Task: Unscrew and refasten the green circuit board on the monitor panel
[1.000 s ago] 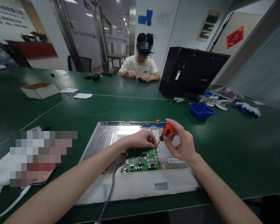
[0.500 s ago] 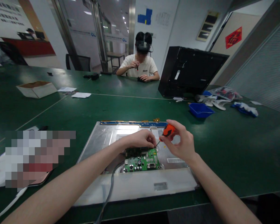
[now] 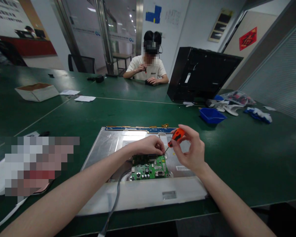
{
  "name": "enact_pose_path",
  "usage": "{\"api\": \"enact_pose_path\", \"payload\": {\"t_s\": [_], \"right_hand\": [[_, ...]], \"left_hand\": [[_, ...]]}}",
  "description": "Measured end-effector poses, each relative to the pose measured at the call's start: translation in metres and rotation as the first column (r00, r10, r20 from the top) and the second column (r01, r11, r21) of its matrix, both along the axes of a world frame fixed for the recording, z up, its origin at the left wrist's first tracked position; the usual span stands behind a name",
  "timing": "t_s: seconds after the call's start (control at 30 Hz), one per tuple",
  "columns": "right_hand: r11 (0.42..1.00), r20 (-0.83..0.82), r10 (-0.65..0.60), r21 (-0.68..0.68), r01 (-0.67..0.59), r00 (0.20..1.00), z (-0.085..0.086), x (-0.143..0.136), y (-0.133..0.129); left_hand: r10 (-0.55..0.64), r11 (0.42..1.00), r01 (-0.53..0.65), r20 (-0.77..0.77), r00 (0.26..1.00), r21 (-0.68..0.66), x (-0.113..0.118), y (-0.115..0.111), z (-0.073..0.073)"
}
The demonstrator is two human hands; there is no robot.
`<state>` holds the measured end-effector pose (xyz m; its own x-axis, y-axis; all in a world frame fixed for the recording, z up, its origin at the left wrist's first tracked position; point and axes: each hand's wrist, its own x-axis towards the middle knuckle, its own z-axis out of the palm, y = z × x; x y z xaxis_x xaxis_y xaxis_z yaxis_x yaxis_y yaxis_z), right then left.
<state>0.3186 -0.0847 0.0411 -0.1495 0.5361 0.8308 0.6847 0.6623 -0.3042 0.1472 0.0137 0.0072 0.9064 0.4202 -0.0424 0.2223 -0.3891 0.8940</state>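
Note:
A silver metal panel [image 3: 187, 191] lies flat on the green table, with a green circuit board [image 3: 150, 168] on it and a blue strip board [image 3: 138, 130] along its far edge. My right hand [image 3: 191, 149] grips an orange and black screwdriver [image 3: 177, 135], whose tip points down-left to the board's upper right corner. Beside that tip, my left hand [image 3: 150, 145] has its fingers pinched together at the board's far edge; what they hold, if anything, is hidden. A grey cable [image 3: 116, 197] runs from the board's left side toward the near table edge.
Across the table [image 3: 128, 113] sits a person [image 3: 148, 67] with a small tool. A black monitor housing [image 3: 204, 74] stands at the back right, near a blue tray [image 3: 212, 116] and gloves [image 3: 258, 115]. A white box [image 3: 38, 93] is at the left, above a blurred-out patch.
The screwdriver handle has turned slightly in my right hand and the fingers around it have shifted. My left hand stays at the board's corner. The whole view has moved a little.

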Motion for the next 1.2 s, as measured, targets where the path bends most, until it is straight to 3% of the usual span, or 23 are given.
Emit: {"api": "enact_pose_path", "payload": {"t_s": [0.17, 0.43, 0.63, 0.93, 1.2], "right_hand": [[0.999, -0.040, 0.014, 0.033, -0.013, 0.999, 0.002, 0.001, 0.003], [0.987, -0.004, -0.106, 0.124, 0.106, 0.994, 0.009, 0.001, 0.003], [0.998, -0.022, -0.021, 0.062, 0.022, 1.000, 0.006, 0.004, 0.003], [0.998, -0.171, -0.026, 0.053, 0.035, 0.985, -0.004, 0.005, 0.007], [0.999, -0.023, -0.028, 0.023, 0.028, 0.999, 0.007, 0.004, 0.003]], "left_hand": [[-0.005, 1.000, 0.005, -0.005, 1.000, -0.004, 0.000, -0.002, 0.003], [-0.014, 0.998, 0.016, -0.021, 1.000, 0.057, 0.000, -0.002, 0.006], [0.003, 0.999, -0.002, -0.028, 1.000, 0.048, 0.000, -0.001, 0.004], [0.025, 0.999, -0.024, -0.034, 0.999, 0.032, 0.000, -0.002, 0.004], [0.017, 1.000, -0.017, -0.008, 1.000, -0.007, -0.001, -0.002, 0.002]]}}
